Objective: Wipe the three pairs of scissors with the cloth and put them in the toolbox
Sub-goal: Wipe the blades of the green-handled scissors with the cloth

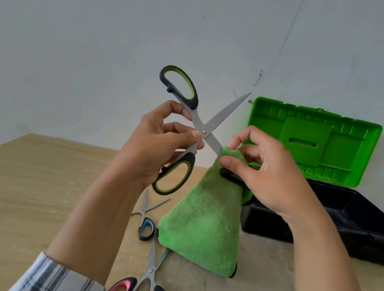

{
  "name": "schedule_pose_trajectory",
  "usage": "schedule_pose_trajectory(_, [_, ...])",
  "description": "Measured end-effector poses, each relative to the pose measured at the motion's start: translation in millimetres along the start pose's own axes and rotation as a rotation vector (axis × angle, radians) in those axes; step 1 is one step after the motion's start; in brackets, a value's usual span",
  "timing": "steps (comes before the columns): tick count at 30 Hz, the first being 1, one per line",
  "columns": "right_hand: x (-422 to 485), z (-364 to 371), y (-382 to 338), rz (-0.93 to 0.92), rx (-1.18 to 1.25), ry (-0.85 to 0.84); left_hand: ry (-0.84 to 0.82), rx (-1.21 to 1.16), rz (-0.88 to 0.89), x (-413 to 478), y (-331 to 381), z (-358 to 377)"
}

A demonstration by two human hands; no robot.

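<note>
The green-handled scissors [198, 131] are held up in the air above the table, spread wide open so the blades and handles make an X around the pivot. One handle loop points up toward 11 o'clock, the other hangs down toward 7 o'clock, one blade tip points up to 1 o'clock, and the other blade runs down toward 4 o'clock into the green cloth [203, 224]. The left hand [159, 146] grips the scissors at the shanks just beside the pivot, thumb and fingers closed around the metal. The right hand [269, 174] pinches the top of the cloth closed over the lower blade, thumb below and fingertips above, the remaining fingers curled loosely; the blade's tip is hidden inside the fold, so how far it reaches cannot be told. The cloth drapes down from that pinch in a broad triangle, its lower edge seeming to rest on the table [24, 185]. At 7 o'clock from the cloth, the small blue-handled scissors [145, 222] lie on the table with blades open, and below them, at 6 o'clock, the pink-handled scissors [147, 282] lie with their blade tips near the cloth's lower edge. At 3 o'clock from the hands stands the toolbox [336, 226], its black tray open and its green lid [312, 140] raised upright against the wall [102, 37]. A plaid sleeve [58, 281] shows on the left forearm.
</note>
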State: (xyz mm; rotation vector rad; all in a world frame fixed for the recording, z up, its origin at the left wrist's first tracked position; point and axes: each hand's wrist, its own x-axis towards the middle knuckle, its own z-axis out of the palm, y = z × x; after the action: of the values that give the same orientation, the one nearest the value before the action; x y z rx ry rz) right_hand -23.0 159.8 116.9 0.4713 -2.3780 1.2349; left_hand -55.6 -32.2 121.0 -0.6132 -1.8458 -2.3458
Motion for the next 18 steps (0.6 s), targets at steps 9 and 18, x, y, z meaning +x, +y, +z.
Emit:
schedule_pose_trajectory(9, [-11,-35,16,0.043,-0.245,-0.157,0.105,0.302,-0.047,3,-3,-23])
schedule_pose_trajectory(18, [-9,-30,13,0.029,-0.313,-0.258,-0.219,1.150,0.084,-1,-4,-9])
